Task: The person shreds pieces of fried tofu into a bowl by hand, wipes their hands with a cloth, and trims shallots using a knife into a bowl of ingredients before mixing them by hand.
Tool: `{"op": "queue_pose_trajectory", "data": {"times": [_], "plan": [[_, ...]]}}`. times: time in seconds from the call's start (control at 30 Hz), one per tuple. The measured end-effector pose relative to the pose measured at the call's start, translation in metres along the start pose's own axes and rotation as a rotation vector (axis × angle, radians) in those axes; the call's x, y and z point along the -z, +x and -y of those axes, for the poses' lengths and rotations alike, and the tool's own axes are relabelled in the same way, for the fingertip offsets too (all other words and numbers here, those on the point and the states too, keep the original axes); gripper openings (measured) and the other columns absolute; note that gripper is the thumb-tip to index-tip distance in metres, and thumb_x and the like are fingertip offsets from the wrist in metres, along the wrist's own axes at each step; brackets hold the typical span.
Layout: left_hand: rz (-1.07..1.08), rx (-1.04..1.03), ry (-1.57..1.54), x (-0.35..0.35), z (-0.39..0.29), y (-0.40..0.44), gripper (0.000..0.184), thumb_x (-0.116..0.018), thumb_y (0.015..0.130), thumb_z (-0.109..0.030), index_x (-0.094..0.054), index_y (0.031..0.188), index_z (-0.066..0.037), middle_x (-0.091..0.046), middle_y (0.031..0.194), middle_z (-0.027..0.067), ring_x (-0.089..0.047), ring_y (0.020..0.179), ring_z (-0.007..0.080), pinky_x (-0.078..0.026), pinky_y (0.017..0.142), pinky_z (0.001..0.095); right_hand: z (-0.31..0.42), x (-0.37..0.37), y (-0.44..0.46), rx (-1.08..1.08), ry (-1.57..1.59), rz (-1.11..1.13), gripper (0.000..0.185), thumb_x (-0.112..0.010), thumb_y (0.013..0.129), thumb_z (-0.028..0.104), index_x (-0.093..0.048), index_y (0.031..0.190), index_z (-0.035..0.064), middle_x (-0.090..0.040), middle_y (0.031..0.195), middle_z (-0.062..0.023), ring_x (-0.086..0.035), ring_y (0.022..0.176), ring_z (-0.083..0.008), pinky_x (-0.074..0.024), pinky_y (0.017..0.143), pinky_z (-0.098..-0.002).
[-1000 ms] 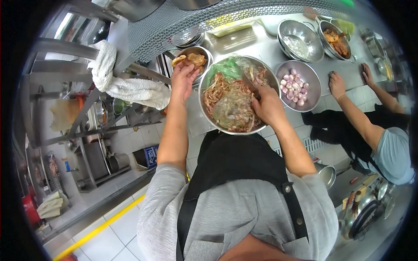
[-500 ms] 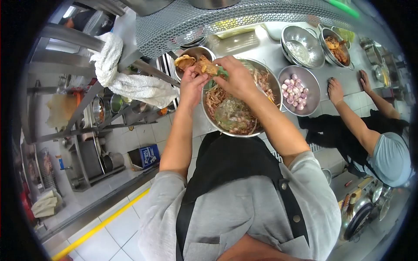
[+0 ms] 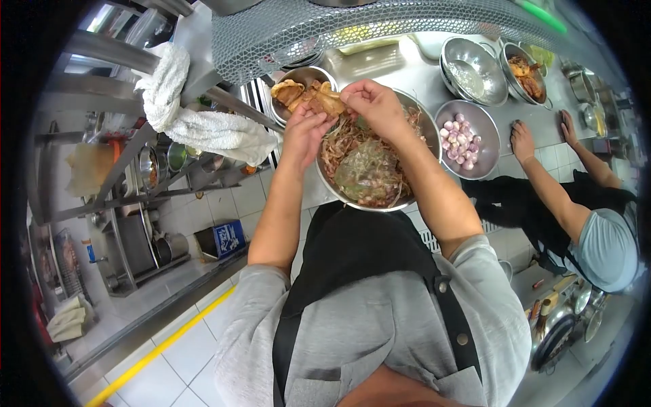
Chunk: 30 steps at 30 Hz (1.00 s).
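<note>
Left hand (image 3: pixel 309 134): fingers closed on brown piece (image 3: pixel 329 104).
Right hand (image 3: pixel 378 108): fingertips pinched at its edge.
Steel bowl (image 3: pixel 428 127): beneath the right hand.

Orange-brown piece (image 3: pixel 329 103) | irregular, uneven surface | held up | near metal bowl (image 3: pixel 313 72) with similar pieces (image 3: pixel 287 91)

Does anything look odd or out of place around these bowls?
Yes: crumpled clear plastic lies on the stringy brown scraps in the large bowl, which seems odd among what looks like food.
</note>
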<state>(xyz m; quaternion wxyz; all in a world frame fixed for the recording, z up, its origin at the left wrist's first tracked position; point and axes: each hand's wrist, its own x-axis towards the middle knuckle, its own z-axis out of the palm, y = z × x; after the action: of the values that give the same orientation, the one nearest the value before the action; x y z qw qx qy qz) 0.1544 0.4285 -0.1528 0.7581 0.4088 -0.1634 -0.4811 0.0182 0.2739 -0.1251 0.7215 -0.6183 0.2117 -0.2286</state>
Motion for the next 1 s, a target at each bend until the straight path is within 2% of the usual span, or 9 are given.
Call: {"op": "queue_pose_trajectory", "data": {"times": [0.17,0.3,0.43,0.5,0.6,0.67,0.8,0.87,1.0], "plan": [[-0.001,-0.018,0.009,-0.006,-0.001,0.003,0.051,-0.059,0.097,0.001,-0.048,0.147,-0.003,-0.056,0.149,0.014,-0.054,0.138,0.03,-0.042,0.119,0.0484,-0.001,-0.002,0.004,0.049,0.027,-0.039,0.018,-0.074,0.1,0.017,-0.07,0.107,0.0008,-0.072,0.087,-0.0037,-0.064,0.073,-0.0083,-0.0531,0.064,-0.0249],[0.04,-0.039,-0.028,-0.009,-0.001,0.002,0.052,-0.058,0.096,0.003,-0.048,0.147,-0.004,-0.058,0.148,0.0142,-0.054,0.139,0.0303,-0.042,0.119,0.0493,-0.005,-0.004,0.002,0.021,0.0,-0.111,0.019,-0.072,0.101,0.019,-0.07,0.108,0.001,-0.072,0.09,-0.0049,-0.065,0.075,-0.0095,-0.0545,0.064,-0.0262],[0.016,-0.051,-0.028,-0.013,0.002,0.0,0.053,-0.058,0.096,0.004,-0.048,0.147,-0.002,-0.058,0.148,0.0148,-0.053,0.14,0.03,-0.042,0.119,0.05,-0.022,-0.004,0.002,-0.039,0.148,-0.177,0.017,-0.07,0.102,0.018,-0.07,0.106,0.0019,-0.071,0.095,-0.0063,-0.067,0.082,-0.0119,-0.0566,0.066,-0.028],[-0.004,-0.054,-0.031,-0.014,0.003,0.0,0.05,-0.058,0.092,0.008,-0.048,0.141,-0.001,-0.061,0.14,0.016,-0.06,0.131,0.0294,-0.047,0.115,0.0488,-0.018,-0.006,-0.001,-0.048,0.197,-0.19,0.015,-0.069,0.103,0.017,-0.07,0.106,0.0028,-0.071,0.096,-0.0067,-0.067,0.085,-0.0128,-0.0571,0.067,-0.0283],[-0.013,-0.056,-0.017,-0.014,0.004,-0.002,0.047,-0.06,0.091,0.009,-0.049,0.136,-0.001,-0.062,0.139,0.0168,-0.062,0.128,0.0292,-0.048,0.114,0.048,-0.016,-0.007,-0.006,-0.011,0.076,-0.209,0.011,-0.068,0.101,0.013,-0.071,0.106,0.0034,-0.07,0.094,-0.0061,-0.068,0.086,-0.0142,-0.0579,0.072,-0.0302],[-0.021,-0.064,-0.013,-0.014,0.005,-0.003,0.046,-0.061,0.091,0.009,-0.05,0.135,-0.001,-0.062,0.137,0.0171,-0.063,0.127,0.0292,-0.049,0.114,0.0478,-0.019,-0.008,-0.007,0.166,-0.175,-0.251,0.012,-0.069,0.099,0.01,-0.071,0.109,0.0027,-0.072,0.097,-0.0069,-0.069,0.086,-0.0161,-0.0578,0.077,-0.0316],[-0.03,-0.089,-0.007,-0.018,0.003,-0.004,0.048,-0.065,0.09,0.01,-0.05,0.134,-0.001,-0.064,0.135,0.0164,-0.064,0.125,0.0284,-0.049,0.113,0.0468,-0.019,-0.009,-0.009,0.205,-0.237,-0.251,0.014,-0.071,0.097,0.009,-0.071,0.109,0.0017,-0.074,0.099,-0.0076,-0.07,0.087,-0.0169,-0.0572,0.081,-0.0323],[-0.034,-0.091,-0.001,-0.021,0.002,-0.006,0.049,-0.066,0.09,0.01,-0.05,0.135,-0.002,-0.064,0.134,0.0157,-0.064,0.125,0.0277,-0.049,0.113,0.0458,-0.024,-0.01,-0.005,0.276,-0.171,-0.174,0.015,-0.071,0.1,0.008,-0.07,0.113,0.0006,-0.072,0.094,-0.0029,-0.065,0.075,-0.0083,-0.0559,0.069,-0.0246],[-0.017,-0.095,0.036,-0.022,0.0,-0.009,0.051,-0.069,0.09,0.01,-0.05,0.136,-0.003,-0.065,0.132,0.0136,-0.065,0.124,0.0253,-0.05,0.112,0.0423,-0.023,-0.008,-0.008,0.186,-0.155,-0.142,0.015,-0.072,0.099,0.008,-0.07,0.111,0.0003,-0.072,0.096,-0.0041,-0.066,0.077,-0.0094,-0.057,0.068,-0.0252]]}}
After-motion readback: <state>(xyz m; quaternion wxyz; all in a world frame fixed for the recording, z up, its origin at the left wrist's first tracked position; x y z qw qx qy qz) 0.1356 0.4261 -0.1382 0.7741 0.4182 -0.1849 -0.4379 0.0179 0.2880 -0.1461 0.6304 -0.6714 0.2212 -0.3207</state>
